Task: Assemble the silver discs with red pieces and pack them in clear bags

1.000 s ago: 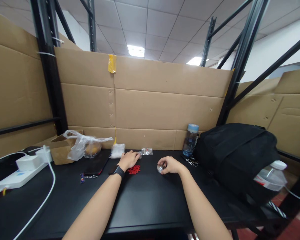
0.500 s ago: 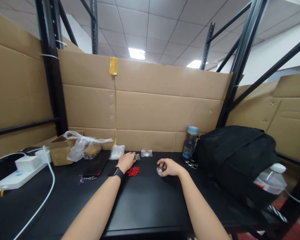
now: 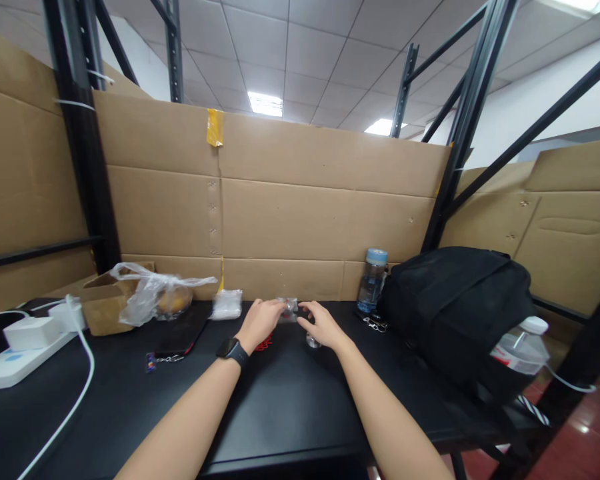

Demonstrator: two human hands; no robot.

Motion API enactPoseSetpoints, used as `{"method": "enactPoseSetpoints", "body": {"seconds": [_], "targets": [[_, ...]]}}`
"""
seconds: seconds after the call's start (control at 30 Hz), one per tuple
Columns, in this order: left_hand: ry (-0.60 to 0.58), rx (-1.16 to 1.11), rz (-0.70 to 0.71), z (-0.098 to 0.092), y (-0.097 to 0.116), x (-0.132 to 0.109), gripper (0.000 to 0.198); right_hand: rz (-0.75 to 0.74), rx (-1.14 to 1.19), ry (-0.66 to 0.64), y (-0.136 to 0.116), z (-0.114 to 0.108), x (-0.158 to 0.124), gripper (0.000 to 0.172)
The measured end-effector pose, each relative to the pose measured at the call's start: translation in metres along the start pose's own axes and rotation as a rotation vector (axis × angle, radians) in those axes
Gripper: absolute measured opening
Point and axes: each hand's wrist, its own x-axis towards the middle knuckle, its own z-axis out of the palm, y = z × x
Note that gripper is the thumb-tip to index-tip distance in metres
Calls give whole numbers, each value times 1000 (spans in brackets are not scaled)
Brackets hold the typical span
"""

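Note:
My left hand (image 3: 261,323), with a dark watch on its wrist, has its fingers closed at the edge of a small clear plastic bag (image 3: 289,307) near the back of the table. A bit of red shows at the bag. Just right of it, my right hand (image 3: 323,325) has thumb and fingers apart and holds nothing. Below its palm, a small shiny round object (image 3: 312,341) rests on the table, partly covered. Small red pieces (image 3: 265,343) lie in a pile, half hidden behind my left hand.
A stack of clear bags (image 3: 227,305) lies left of my hands, beside a dark flat case (image 3: 183,333). A water bottle (image 3: 372,283) and black backpack (image 3: 455,313) stand right. At left are a cardboard box (image 3: 105,310) and power strip (image 3: 27,357).
My left hand has moved right and away from me to the bag at the back. My right hand has let go of the shiny round object and moved toward the bag.

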Motion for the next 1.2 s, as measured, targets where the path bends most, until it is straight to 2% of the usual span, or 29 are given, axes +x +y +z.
{"method": "enactPoseSetpoints", "body": {"seconds": [0.07,0.13,0.2,0.27,0.33,0.4,0.47,0.57,0.87,1.0,1.1,1.2], "targets": [[-42,-32,46,2,10,2,30,18,-3,30,1,9,5,35],[-57,-47,58,3,15,3,29,31,11,26,2,16,9,26],[-34,-62,39,3,15,4,28,42,37,28,1,19,12,16],[0,-91,4,5,12,3,32,69,66,44,-1,19,14,15],[6,-105,-39,9,8,2,57,103,85,62,-3,17,15,18],[-38,-79,-75,13,4,0,84,141,98,63,-4,13,15,22],[-81,-32,-99,17,1,-1,99,180,109,55,-2,10,16,26],[-84,31,-131,20,0,-3,110,249,132,77,1,9,17,30],[-100,44,-134,21,3,-4,104,374,237,215,20,22,21,33],[-90,21,-147,23,1,-4,97,390,316,306,28,22,23,37],[-23,-60,-159,20,1,-2,91,324,425,351,24,15,25,42],[106,-285,-155,14,4,2,76,243,500,359,12,5,26,46]]}}
